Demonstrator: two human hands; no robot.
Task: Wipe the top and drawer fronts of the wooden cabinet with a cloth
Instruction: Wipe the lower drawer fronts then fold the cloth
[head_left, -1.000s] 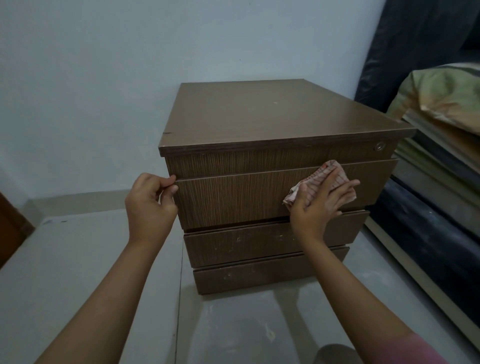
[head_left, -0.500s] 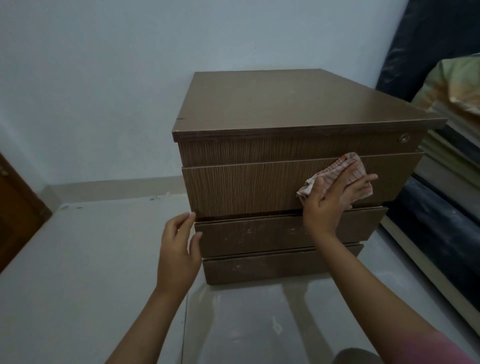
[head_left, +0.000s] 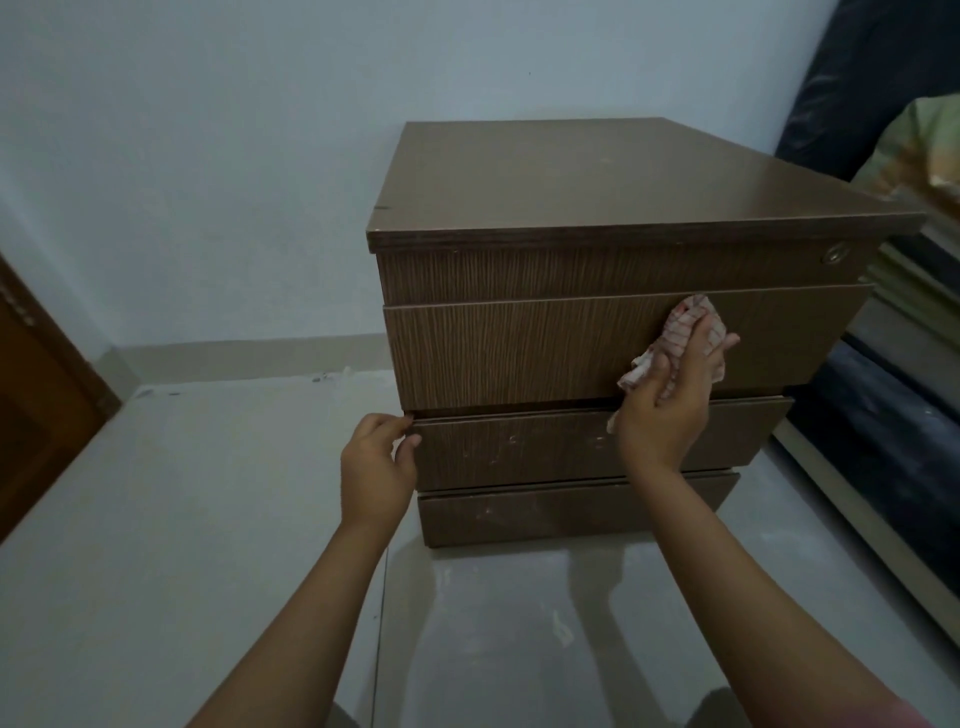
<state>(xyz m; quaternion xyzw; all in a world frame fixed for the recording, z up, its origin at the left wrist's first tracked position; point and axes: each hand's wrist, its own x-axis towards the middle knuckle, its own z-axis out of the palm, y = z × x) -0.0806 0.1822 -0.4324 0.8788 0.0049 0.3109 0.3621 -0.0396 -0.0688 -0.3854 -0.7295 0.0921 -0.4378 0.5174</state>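
Observation:
A brown wooden cabinet (head_left: 597, 208) with several drawer fronts stands on the floor against the wall. My right hand (head_left: 670, 400) presses a crumpled red-checked cloth (head_left: 685, 338) flat against the large upper drawer front (head_left: 509, 353), right of its middle. My left hand (head_left: 376, 470) rests at the left end of the drawer front below (head_left: 519, 449), with its fingertips curled on that drawer's top left corner. A small round lock (head_left: 835, 255) sits at the top right of the cabinet face.
Pale tiled floor (head_left: 208, 519) spreads to the left and in front of the cabinet. A dark covered mattress and stacked bedding (head_left: 904, 312) press close on the right. A brown wooden door edge (head_left: 36, 395) shows at far left.
My left hand left the upper drawer's left edge, dropped, then moved onto the left corner of the drawer below. My right hand with the cloth stayed on the upper drawer front, shifted slightly lower.

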